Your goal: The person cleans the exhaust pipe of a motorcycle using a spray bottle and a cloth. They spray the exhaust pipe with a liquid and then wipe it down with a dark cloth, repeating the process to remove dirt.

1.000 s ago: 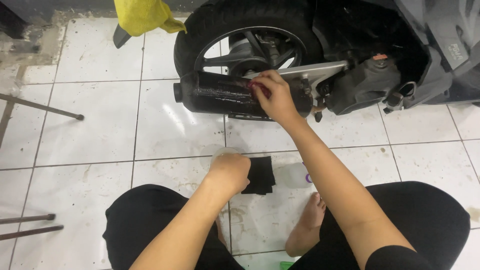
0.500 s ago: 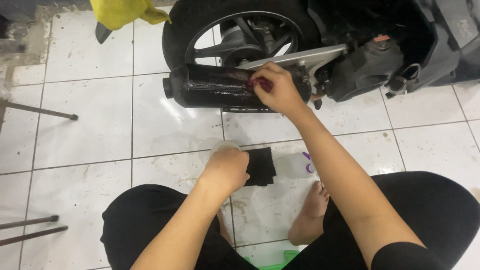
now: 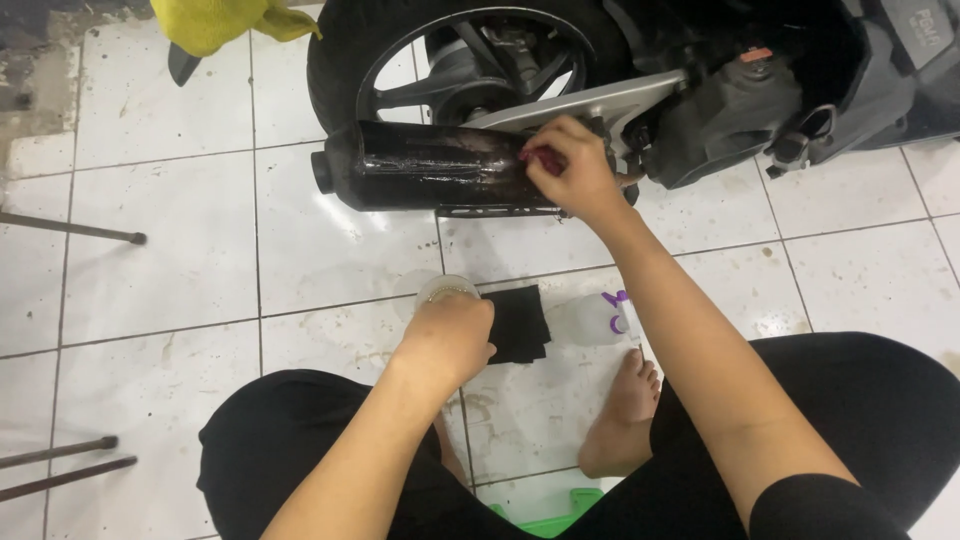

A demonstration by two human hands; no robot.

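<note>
Two hands: left hand [image 3: 448, 335] at 6 o'clock, right hand [image 3: 572, 168] at 12. One black exhaust pipe [image 3: 430, 165]. One rear wheel [image 3: 470, 50] at 12. One clear cup [image 3: 446, 290]. One black cloth [image 3: 518, 322]. One clear bottle [image 3: 600, 318], purple cap. One yellow rag [image 3: 215, 20] at 11. One bare foot [image 3: 620, 415]. Three metal rods at 9: one [image 3: 70, 228] upper, two [image 3: 60, 465] lower. One green item [image 3: 545, 518], partly hidden, at 6.

The right hand [image 3: 570, 165] has slid rightward along the glossy black motorcycle exhaust pipe [image 3: 430, 165]. The left hand [image 3: 450, 335] now covers more of the folded black cloth [image 3: 518, 322].
</note>
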